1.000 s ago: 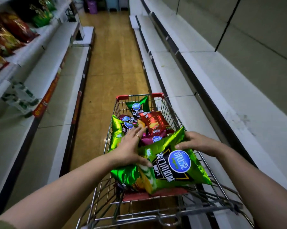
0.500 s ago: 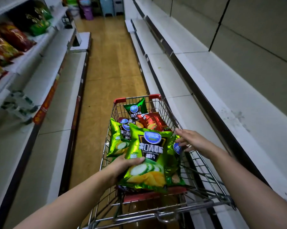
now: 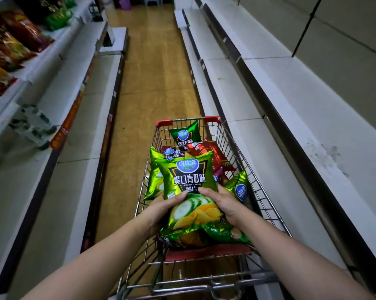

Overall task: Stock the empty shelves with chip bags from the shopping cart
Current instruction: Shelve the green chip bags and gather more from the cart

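Note:
A green cucumber chip bag (image 3: 190, 180) stands upright above the shopping cart (image 3: 267, 204), its front facing me. My left hand (image 3: 163, 210) grips its lower left side and my right hand (image 3: 222, 203) grips its lower right side, thumbs on the front. Under it in the cart lie more bags: another green bag (image 3: 155, 180) at the left, a dark green bag (image 3: 186, 134) at the far end, a red bag (image 3: 205, 151) and a green bag (image 3: 239, 188) at the right. White bare shelves (image 3: 312, 131) run along the right.
Shelves on the left hold red and green chip bags (image 3: 20, 37) on the upper tier; lower white tiers (image 3: 74, 118) are bare, with a torn orange price strip (image 3: 67, 122). The wooden aisle floor (image 3: 154, 68) stretches ahead to bins at the far end.
My right hand came off the bag at the cart's right side and took hold of the upright green bag. The bag now sits squarer and higher between both hands.

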The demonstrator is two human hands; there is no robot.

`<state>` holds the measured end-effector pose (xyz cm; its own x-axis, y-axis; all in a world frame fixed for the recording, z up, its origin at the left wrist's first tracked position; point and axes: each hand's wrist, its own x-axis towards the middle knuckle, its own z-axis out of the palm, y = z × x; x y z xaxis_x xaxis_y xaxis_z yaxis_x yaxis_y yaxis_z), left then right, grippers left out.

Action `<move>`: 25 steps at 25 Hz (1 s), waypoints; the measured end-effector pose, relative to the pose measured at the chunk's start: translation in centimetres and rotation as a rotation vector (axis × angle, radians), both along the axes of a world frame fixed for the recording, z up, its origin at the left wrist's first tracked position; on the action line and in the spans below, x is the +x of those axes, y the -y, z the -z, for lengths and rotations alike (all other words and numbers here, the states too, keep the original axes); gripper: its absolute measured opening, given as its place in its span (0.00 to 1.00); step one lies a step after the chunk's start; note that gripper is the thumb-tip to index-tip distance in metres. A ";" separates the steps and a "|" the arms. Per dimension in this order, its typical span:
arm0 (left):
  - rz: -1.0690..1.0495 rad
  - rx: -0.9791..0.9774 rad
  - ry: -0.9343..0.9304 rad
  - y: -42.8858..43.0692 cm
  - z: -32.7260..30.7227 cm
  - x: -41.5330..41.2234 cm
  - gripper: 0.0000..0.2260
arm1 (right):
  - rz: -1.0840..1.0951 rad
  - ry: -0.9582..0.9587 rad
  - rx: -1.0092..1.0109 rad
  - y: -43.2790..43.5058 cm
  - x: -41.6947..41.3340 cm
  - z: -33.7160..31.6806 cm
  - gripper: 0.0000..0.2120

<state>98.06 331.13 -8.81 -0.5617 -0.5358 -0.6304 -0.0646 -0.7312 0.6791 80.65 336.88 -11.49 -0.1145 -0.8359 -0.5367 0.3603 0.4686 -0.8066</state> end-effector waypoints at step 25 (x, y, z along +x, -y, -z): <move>-0.142 -0.203 0.210 2.1 2.4 2.6 0.34 | -1.098 -1.765 0.255 2.4 -8.5 7.4 0.38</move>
